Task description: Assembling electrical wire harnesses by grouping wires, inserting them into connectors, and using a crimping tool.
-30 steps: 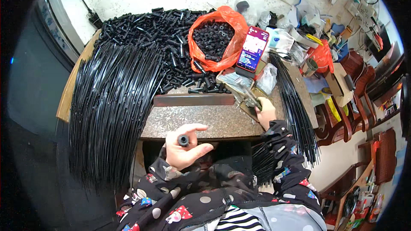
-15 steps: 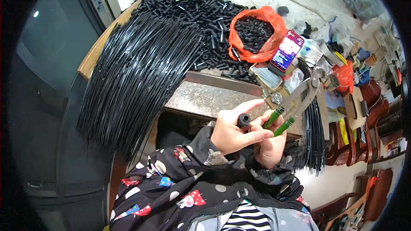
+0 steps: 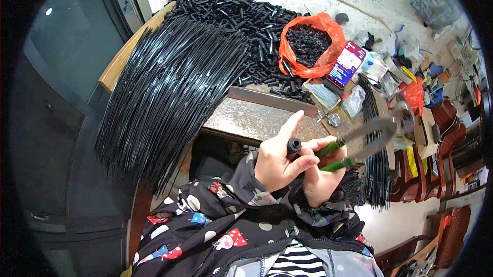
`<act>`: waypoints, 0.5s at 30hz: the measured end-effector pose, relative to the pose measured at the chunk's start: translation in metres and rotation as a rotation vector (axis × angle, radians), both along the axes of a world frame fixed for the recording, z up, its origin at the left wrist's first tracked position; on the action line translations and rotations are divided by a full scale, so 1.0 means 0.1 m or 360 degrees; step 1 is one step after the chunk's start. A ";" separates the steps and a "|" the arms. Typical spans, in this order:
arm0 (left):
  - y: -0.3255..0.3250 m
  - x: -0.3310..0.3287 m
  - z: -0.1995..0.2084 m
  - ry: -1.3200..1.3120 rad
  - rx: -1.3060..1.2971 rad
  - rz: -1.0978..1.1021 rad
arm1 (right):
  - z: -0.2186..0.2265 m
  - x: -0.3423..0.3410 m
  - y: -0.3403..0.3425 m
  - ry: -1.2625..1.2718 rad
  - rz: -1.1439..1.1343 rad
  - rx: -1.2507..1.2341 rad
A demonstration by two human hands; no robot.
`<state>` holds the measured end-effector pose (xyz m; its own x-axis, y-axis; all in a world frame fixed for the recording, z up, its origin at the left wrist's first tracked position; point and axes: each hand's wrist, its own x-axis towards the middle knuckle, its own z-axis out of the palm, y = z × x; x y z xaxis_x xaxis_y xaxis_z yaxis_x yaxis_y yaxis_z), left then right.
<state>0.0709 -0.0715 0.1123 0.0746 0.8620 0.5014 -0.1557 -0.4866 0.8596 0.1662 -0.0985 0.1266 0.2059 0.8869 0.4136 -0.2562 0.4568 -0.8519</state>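
Observation:
My left hand [image 3: 273,163] is closed round a short black plastic tube [image 3: 294,145], whose open round end faces up. Its index finger points up and away, while the thumb reaches across to the other hand. Right beside it, my right hand [image 3: 323,180] grips metal pliers with green handles [image 3: 338,164]. The pliers stick out to the right, their metal arms blurred by motion. The fingers of my two hands meet near the tube, and I cannot tell whether the right fingers also touch it.
Long thin black strands [image 3: 169,97] overhang the table's left side. Behind lie heaped black tubes [image 3: 257,35] and a red plastic bag [image 3: 336,35] of small black parts. A metal strip [image 3: 272,100] lies before them. A phone [image 3: 346,65] stands near clutter; another strand bundle [image 3: 376,164] hangs right.
The pliers have swung toward the right and lower, and their arms now blur. My left index finger has straightened further upward. The tube stays in my left hand.

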 end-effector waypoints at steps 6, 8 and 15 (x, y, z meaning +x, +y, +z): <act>0.09 -0.22 0.25 0.0356 0.0190 -0.0511 | 0.13 0.21 0.10 -0.0257 0.0245 0.0018; 0.03 -0.29 0.38 0.0375 0.0153 -0.0612 | 0.18 0.18 0.12 -0.0093 0.0308 -0.0255; 0.31 -0.70 0.23 -0.0125 -0.0014 -0.0469 | 0.25 0.58 -0.17 -0.0961 0.1060 -0.1067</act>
